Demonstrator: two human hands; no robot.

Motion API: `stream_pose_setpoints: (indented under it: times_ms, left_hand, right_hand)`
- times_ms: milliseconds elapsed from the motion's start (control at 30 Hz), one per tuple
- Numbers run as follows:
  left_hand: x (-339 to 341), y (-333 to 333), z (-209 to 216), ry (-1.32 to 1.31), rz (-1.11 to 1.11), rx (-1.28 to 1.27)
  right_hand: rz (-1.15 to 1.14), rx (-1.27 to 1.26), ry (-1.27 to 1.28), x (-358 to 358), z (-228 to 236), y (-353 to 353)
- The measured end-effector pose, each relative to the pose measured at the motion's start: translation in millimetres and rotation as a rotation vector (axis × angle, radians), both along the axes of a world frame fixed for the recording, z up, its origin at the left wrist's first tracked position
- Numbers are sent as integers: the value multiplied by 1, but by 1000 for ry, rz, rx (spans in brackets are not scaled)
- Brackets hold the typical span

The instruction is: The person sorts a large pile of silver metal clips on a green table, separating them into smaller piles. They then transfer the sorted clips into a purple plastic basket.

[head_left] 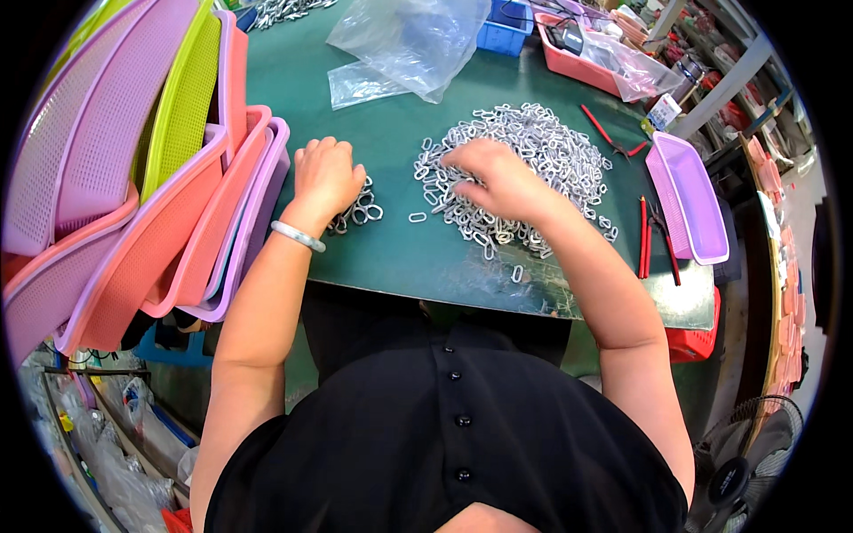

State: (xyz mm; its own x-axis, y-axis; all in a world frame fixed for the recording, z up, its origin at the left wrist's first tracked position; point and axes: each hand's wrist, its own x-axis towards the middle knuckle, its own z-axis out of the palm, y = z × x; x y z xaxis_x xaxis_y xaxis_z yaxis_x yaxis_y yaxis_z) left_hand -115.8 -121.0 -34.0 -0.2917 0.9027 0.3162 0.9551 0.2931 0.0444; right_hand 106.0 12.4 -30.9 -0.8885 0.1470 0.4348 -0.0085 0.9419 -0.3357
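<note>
A big heap of small silver oval metal links lies on the green table. My right hand is over its left side, thumb and fingers apart, with nothing visible between them. To the left, my left hand is curled with its back up; the fingertips are hidden beneath it, so what they hold does not show. Right beside that hand sits a small cluster of links. A single link lies between the cluster and the heap, and another link lies near the table's front edge.
Stacked pink, purple and green plastic baskets crowd the left side. Red-handled pliers and more red-handled tools lie right of the heap, beside a purple basket. Clear plastic bags, a blue bin and a pink tray are at the back.
</note>
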Motion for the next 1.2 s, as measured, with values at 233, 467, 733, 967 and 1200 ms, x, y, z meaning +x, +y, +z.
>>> stream_pose_setpoints:
  times_ms: [233,467,733,967,1200]
  left_hand:
    - [59,-17,-16,-258,-293,-23]
    - [90,-2,-40,-451,-355,36]
    - [80,20,-40,-640,-385,263]
    - [69,60,-45,-391,-443,244]
    - [71,58,-44,-394,-424,240]
  right_hand:
    - [-92,212,-84,-3,-10,-13]
    - [-30,76,-67,17,0,0]
    - [27,-11,-187,32,13,-3]
    - [85,-102,-216,39,32,-4]
    - [-227,-75,-40,37,16,25]
